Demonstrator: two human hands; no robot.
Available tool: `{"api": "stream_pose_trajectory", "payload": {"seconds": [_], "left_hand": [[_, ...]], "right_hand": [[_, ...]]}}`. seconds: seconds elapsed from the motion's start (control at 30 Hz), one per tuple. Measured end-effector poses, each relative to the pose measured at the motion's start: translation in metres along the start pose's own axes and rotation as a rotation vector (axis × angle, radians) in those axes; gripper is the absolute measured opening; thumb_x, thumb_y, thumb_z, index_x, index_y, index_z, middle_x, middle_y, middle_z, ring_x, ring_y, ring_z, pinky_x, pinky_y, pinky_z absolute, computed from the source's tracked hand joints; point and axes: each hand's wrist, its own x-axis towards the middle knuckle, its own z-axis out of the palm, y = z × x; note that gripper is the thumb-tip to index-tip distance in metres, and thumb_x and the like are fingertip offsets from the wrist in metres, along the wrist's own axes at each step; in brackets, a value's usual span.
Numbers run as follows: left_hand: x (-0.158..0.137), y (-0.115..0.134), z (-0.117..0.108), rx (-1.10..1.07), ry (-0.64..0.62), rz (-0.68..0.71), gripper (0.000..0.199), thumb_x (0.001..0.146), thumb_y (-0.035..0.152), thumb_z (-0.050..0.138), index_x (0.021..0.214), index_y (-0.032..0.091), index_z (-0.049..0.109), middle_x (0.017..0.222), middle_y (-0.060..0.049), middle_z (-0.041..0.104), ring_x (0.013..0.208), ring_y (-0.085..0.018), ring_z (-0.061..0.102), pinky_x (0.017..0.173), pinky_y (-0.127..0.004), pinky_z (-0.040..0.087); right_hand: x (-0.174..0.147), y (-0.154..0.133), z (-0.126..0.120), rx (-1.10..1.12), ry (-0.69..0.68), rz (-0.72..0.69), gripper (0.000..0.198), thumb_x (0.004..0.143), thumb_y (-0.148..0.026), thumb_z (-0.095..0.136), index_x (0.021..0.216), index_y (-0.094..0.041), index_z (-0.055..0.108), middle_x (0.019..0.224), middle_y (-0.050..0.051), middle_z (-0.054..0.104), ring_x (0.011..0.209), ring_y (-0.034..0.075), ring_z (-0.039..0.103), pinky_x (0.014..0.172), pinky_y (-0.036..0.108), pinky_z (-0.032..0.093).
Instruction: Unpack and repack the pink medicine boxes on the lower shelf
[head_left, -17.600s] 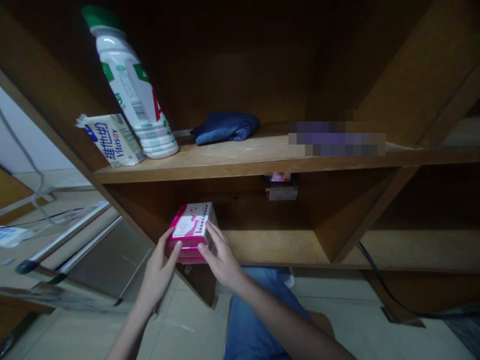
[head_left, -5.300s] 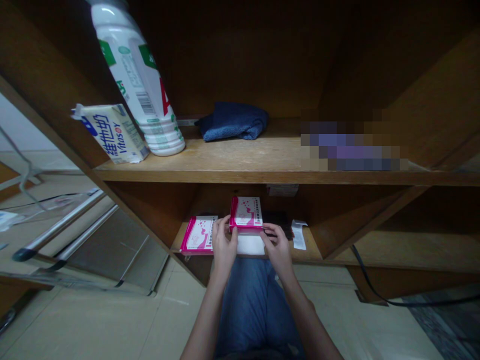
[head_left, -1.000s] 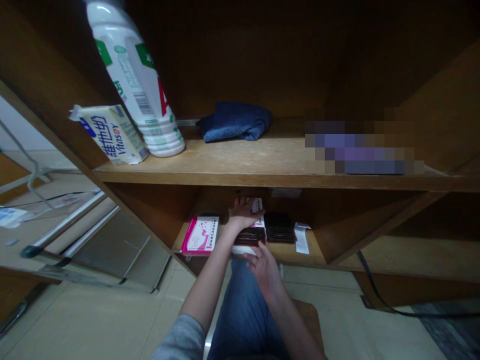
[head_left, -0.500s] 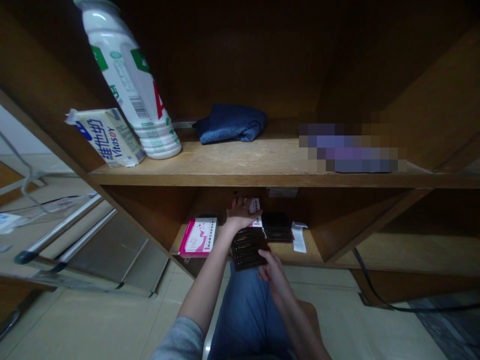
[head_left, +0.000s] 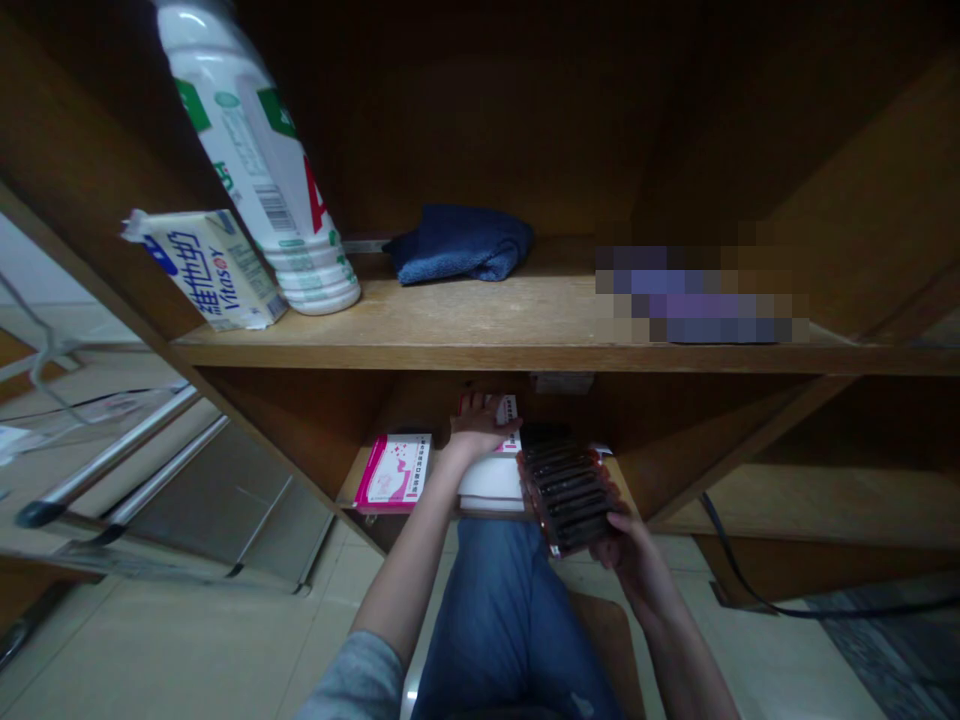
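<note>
My left hand [head_left: 480, 422] lies flat with spread fingers on a pink and white box [head_left: 512, 410] at the back of the lower compartment. The box's white flap [head_left: 491, 480] stretches out toward my knees. My right hand [head_left: 619, 538] grips the lower right corner of a dark brown tray of slim vials [head_left: 571, 495], set side by side like ridges. This tray is tilted at the shelf's front edge, over a second dark tray, which it mostly hides. Left of my forearm lies another pink and white box [head_left: 395, 468].
On the upper shelf [head_left: 420, 345] are a tall white bottle [head_left: 259, 170], a Vitasoy carton [head_left: 204, 268], a folded blue cloth [head_left: 461, 245] and a pixelated area. A metal-framed rack [head_left: 187, 490] stands at left; a black cable [head_left: 750, 585] hangs at right.
My right hand has carried the vial tray rightward, off the box, and tilted it. The white flap has come into view, while the white slip is now mostly covered. My left hand stays put.
</note>
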Motion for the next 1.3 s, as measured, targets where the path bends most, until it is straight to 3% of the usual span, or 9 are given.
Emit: {"api": "stream_pose_trajectory", "payload": {"seconds": [0.17, 0.33, 0.47, 0.67, 0.77, 0.87, 0.97, 1.1, 1.3], "left_hand": [[-0.001, 0.001, 0.002, 0.016, 0.018, -0.013, 0.065, 0.079, 0.067, 0.036, 0.133, 0.031, 0.040, 0.137, -0.007, 0.042, 0.127, -0.031, 0.034, 0.096, -0.044, 0.038], [-0.001, 0.003, 0.004, 0.043, 0.035, -0.024, 0.066, 0.080, 0.067, 0.034, 0.134, 0.030, 0.040, 0.136, -0.007, 0.044, 0.126, -0.032, 0.035, 0.096, -0.044, 0.039], [-0.001, 0.008, 0.004, 0.050, 0.058, -0.037, 0.064, 0.081, 0.065, 0.034, 0.133, 0.030, 0.041, 0.137, -0.009, 0.043, 0.126, -0.033, 0.035, 0.094, -0.048, 0.040], [0.001, 0.011, 0.009, 0.100, 0.113, -0.035, 0.062, 0.082, 0.063, 0.036, 0.133, 0.028, 0.041, 0.140, -0.012, 0.039, 0.128, -0.036, 0.032, 0.099, -0.059, 0.029], [0.001, 0.011, 0.011, 0.120, 0.142, -0.017, 0.061, 0.083, 0.061, 0.035, 0.133, 0.027, 0.043, 0.141, -0.012, 0.039, 0.131, -0.036, 0.028, 0.103, -0.060, 0.021], [0.000, 0.010, 0.009, 0.112, 0.167, 0.000, 0.058, 0.085, 0.058, 0.035, 0.132, 0.025, 0.045, 0.140, -0.011, 0.041, 0.132, -0.035, 0.028, 0.107, -0.057, 0.018], [-0.002, 0.010, 0.007, 0.100, 0.186, 0.010, 0.056, 0.086, 0.056, 0.034, 0.130, 0.023, 0.047, 0.137, -0.010, 0.046, 0.132, -0.033, 0.031, 0.109, -0.052, 0.019], [-0.003, 0.010, 0.005, 0.099, 0.200, 0.010, 0.054, 0.088, 0.053, 0.034, 0.129, 0.022, 0.048, 0.132, -0.011, 0.051, 0.130, -0.030, 0.035, 0.109, -0.050, 0.018], [-0.003, 0.010, 0.005, 0.093, 0.191, 0.027, 0.052, 0.088, 0.052, 0.034, 0.126, 0.021, 0.052, 0.130, -0.012, 0.053, 0.127, -0.031, 0.039, 0.107, -0.047, 0.025]], "right_hand": [[0.037, -0.018, 0.002, -0.151, 0.172, -0.117, 0.031, 0.057, -0.041, 0.068, 0.073, -0.017, 0.057, 0.054, -0.002, 0.060, 0.032, 0.007, 0.040, 0.035, 0.022, 0.030], [0.065, -0.016, 0.013, -0.269, 0.214, -0.096, 0.034, 0.056, -0.045, 0.067, 0.073, -0.018, 0.052, 0.029, -0.009, 0.042, 0.028, 0.010, 0.040, 0.034, 0.019, 0.029], [0.071, -0.012, 0.021, -0.303, 0.177, -0.102, 0.034, 0.058, -0.046, 0.063, 0.075, -0.017, 0.053, 0.028, -0.008, 0.044, 0.027, 0.010, 0.042, 0.034, 0.018, 0.031], [0.075, -0.008, 0.023, -0.423, 0.190, -0.136, 0.069, 0.065, -0.047, 0.059, 0.122, -0.012, 0.043, 0.032, -0.010, 0.045, 0.029, 0.015, 0.048, 0.035, 0.023, 0.038], [0.076, -0.010, 0.017, -0.643, 0.200, -0.222, 0.063, 0.071, -0.049, 0.055, 0.123, -0.015, 0.048, 0.049, -0.003, 0.059, 0.036, 0.017, 0.054, 0.044, 0.028, 0.043], [0.075, -0.011, 0.011, -0.976, 0.247, -0.308, 0.051, 0.076, -0.053, 0.050, 0.112, -0.018, 0.059, 0.083, 0.009, 0.069, 0.068, 0.024, 0.065, 0.065, 0.034, 0.047], [0.071, -0.010, 0.011, -1.195, 0.284, -0.308, 0.054, 0.081, -0.056, 0.042, 0.113, -0.017, 0.059, 0.103, 0.015, 0.066, 0.093, 0.030, 0.062, 0.078, 0.037, 0.044], [0.064, -0.008, 0.017, -1.303, 0.324, -0.310, 0.059, 0.085, -0.057, 0.034, 0.119, -0.014, 0.056, 0.117, 0.018, 0.058, 0.095, 0.031, 0.061, 0.078, 0.040, 0.044], [0.058, -0.007, 0.018, -1.342, 0.354, -0.329, 0.060, 0.085, -0.058, 0.032, 0.120, -0.014, 0.054, 0.111, 0.016, 0.054, 0.090, 0.029, 0.061, 0.074, 0.038, 0.044]]}}
